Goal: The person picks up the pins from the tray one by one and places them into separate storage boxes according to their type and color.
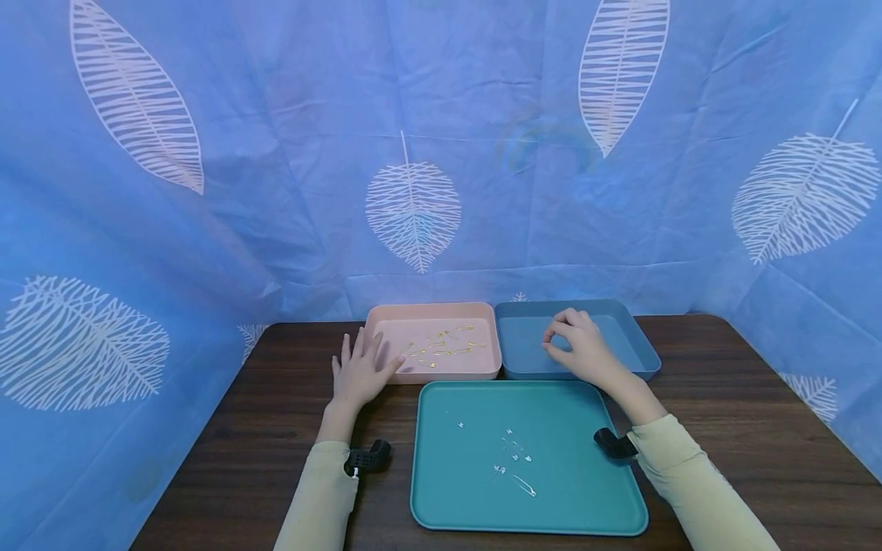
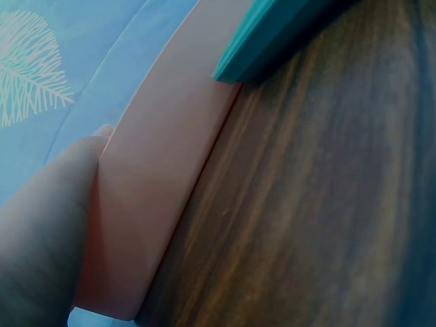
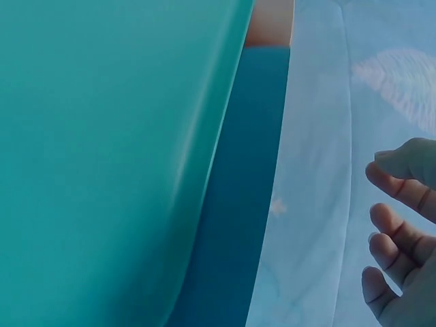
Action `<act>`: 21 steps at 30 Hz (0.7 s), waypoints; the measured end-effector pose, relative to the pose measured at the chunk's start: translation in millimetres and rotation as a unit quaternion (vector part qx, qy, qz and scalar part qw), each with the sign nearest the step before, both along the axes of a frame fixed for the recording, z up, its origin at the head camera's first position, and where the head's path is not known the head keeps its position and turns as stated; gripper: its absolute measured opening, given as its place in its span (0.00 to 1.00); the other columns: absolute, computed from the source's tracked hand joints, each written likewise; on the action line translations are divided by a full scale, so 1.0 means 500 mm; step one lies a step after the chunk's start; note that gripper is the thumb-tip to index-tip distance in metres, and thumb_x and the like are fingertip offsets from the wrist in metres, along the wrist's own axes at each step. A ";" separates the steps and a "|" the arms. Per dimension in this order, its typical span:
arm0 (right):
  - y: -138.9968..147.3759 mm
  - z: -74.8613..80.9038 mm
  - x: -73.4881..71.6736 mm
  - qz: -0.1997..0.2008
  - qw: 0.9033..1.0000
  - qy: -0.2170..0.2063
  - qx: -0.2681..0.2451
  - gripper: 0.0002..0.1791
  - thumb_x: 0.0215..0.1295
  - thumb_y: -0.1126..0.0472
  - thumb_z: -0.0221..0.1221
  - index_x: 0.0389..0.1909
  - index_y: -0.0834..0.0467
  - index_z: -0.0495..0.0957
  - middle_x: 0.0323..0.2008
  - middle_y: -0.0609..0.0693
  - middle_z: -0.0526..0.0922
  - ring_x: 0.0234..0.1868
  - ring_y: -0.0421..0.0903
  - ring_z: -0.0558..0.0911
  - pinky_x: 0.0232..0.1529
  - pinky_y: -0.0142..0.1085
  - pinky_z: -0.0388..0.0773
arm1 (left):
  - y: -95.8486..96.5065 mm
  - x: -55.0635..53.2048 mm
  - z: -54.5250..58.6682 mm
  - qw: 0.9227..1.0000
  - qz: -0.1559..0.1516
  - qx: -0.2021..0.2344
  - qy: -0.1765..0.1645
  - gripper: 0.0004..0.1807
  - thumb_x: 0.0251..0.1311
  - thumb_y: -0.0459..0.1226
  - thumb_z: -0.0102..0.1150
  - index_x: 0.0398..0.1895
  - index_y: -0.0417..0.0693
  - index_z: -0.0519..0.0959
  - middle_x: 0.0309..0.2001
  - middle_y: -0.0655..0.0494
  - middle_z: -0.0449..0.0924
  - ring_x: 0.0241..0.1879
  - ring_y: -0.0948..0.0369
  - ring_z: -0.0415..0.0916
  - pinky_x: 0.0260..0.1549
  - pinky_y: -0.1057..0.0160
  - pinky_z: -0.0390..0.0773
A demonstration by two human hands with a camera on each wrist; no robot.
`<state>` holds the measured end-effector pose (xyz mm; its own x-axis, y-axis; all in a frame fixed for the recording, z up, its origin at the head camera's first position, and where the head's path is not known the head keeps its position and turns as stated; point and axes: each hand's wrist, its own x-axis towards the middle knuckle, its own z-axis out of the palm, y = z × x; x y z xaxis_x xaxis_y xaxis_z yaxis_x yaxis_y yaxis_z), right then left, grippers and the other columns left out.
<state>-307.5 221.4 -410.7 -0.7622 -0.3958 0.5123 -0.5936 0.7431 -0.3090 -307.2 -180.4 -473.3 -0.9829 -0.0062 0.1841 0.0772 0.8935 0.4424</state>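
Note:
In the head view my left hand rests with spread fingers at the left edge of the pink tray, which holds several gold safety pins. The left wrist view has its thumb against that tray's wall. Over the blue tray my right hand is raised, thumb and forefinger brought together. Its fingertips meet in the right wrist view; nothing is visible between them, though something tiny could be hidden. A silver safety pin and several small clear or silver pieces lie on the green tray.
The green tray lies in front of the pink and blue trays, which stand side by side. Dark wooden tabletop shows on both sides. A blue leaf-patterned cloth hangs behind. Each wrist wears a black camera mount.

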 end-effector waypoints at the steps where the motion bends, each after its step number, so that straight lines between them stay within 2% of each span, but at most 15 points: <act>1: 0.010 -0.001 0.004 -0.002 1.000 0.009 0.000 0.07 0.57 0.67 0.67 0.27 0.53 0.80 0.42 0.58 0.76 0.42 0.57 0.70 0.40 0.48 0.64 | 0.001 0.000 0.000 1.000 -0.001 0.000 0.001 0.47 0.59 0.70 0.47 0.77 0.59 0.54 0.79 0.46 0.39 0.77 0.39 0.32 0.66 0.25 0.41; 7: 0.070 -0.002 0.028 -0.018 0.999 0.049 -0.002 0.07 0.54 0.69 0.67 0.28 0.55 0.81 0.40 0.59 0.76 0.40 0.57 0.70 0.39 0.49 0.64 | 0.000 -0.002 -0.003 1.000 0.000 -0.002 0.008 0.46 0.59 0.69 0.47 0.77 0.60 0.55 0.79 0.46 0.41 0.77 0.39 0.33 0.66 0.25 0.42; 13: 0.117 -0.003 0.041 -0.055 0.996 0.066 0.023 0.08 0.52 0.66 0.70 0.32 0.56 0.81 0.42 0.60 0.76 0.41 0.58 0.70 0.36 0.48 0.64 | -0.003 -0.005 -0.002 1.000 0.002 -0.006 0.002 0.46 0.60 0.69 0.47 0.77 0.59 0.54 0.79 0.45 0.41 0.77 0.39 0.32 0.66 0.25 0.41; 17: 0.144 -0.006 0.043 -0.083 0.993 0.070 0.042 0.13 0.52 0.61 0.71 0.38 0.58 0.81 0.45 0.61 0.76 0.47 0.62 0.71 0.37 0.54 0.66 | -0.005 -0.001 0.002 1.000 0.003 -0.002 -0.003 0.46 0.60 0.70 0.46 0.77 0.61 0.54 0.79 0.47 0.40 0.78 0.40 0.30 0.67 0.26 0.40; 21: 0.170 -0.012 0.046 -0.117 0.990 0.048 0.059 0.20 0.56 0.54 0.69 0.47 0.58 0.80 0.50 0.62 0.75 0.53 0.65 0.71 0.44 0.61 0.67 | -0.004 0.001 0.003 1.000 -0.003 -0.006 -0.004 0.47 0.59 0.71 0.44 0.77 0.61 0.53 0.79 0.46 0.40 0.78 0.39 0.31 0.67 0.26 0.40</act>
<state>-284.7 306.2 -417.0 -0.7904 -0.2756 0.5472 -0.4235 0.8912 -0.1629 -307.0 -182.4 -472.0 -0.9845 0.0015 0.1755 0.0784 0.8983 0.4323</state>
